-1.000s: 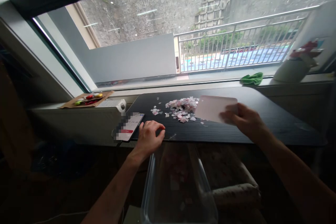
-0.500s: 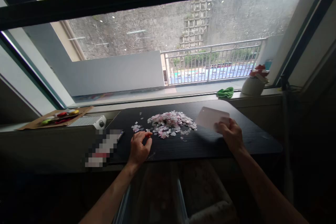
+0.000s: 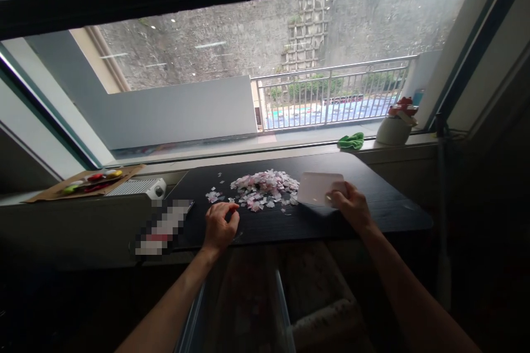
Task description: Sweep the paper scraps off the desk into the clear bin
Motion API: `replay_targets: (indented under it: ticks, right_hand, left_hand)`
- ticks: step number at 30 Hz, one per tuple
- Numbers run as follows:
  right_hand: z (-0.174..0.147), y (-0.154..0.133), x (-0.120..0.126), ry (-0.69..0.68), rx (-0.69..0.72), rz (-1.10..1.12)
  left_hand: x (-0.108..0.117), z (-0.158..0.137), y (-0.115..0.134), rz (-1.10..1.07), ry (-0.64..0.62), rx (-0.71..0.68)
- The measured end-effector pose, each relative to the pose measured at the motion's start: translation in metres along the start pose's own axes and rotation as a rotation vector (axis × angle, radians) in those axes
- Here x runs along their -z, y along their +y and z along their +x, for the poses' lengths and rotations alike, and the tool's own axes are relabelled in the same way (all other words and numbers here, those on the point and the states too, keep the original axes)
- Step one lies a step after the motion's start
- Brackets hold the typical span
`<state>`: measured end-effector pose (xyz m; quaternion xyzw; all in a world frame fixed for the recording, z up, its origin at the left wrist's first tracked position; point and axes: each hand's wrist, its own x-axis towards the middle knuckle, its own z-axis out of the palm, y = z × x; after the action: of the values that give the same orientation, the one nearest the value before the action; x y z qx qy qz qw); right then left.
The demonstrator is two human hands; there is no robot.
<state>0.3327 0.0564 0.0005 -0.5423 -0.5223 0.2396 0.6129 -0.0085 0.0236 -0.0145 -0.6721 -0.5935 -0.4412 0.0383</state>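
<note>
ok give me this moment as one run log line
left hand: half-curled, nothing visible in it | right hand: holding pale flat card near heap's right side | paper scraps: heaped on dark table

Both bare arms reach forward toward the pile of paper scraps (image 3: 267, 185). The left hand (image 3: 221, 224) is short of the pile's left part, back upward, fingers loosely curled and thumb bowed toward the index fingertip with a small gap between. Its wrist is almost straight, the forearm (image 3: 169, 295) slanting in from the pile's near left. The right hand (image 3: 351, 207) is to the pile's right, thumb pointing pileward in a holding grip, its forearm (image 3: 403, 281) angling in from the near right.
</note>
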Motion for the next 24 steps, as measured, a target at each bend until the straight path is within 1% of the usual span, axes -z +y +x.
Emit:
replay_targets:
  ticks: [2,7,11,14,19,21,24]
  right_hand:
    - [-0.0009,-0.0023,-0.0010,-0.066,0.013,0.023]
    - [-0.0010,-0.0035,-0.0020,-0.090,0.008,0.049]
    - [-0.0011,-0.0013,-0.0021,-0.178,-0.009,0.106]
    - [-0.0017,-0.0009,-0.0021,-0.200,-0.015,0.135]
    - [-0.0021,-0.0013,-0.0006,-0.266,-0.027,0.103]
    - [-0.0020,-0.0004,0.0000,-0.260,-0.031,0.087]
    - [-0.0022,0.0010,0.0002,-0.212,-0.024,0.078]
  left_hand:
    - [0.0004,0.0004,0.0005,0.007,-0.007,0.001]
    - [0.0007,0.0008,0.0008,0.031,-0.023,-0.002]
    - [0.0006,0.0006,0.0004,0.051,-0.032,-0.002]
    - [0.0008,0.0006,0.0006,0.064,-0.037,0.000]
    - [0.0017,0.0010,0.0023,0.079,-0.047,0.002]
    - [0.0021,0.0010,0.0031,0.084,-0.051,0.002]
    - [0.0026,0.0010,0.0036,0.093,-0.056,0.005]
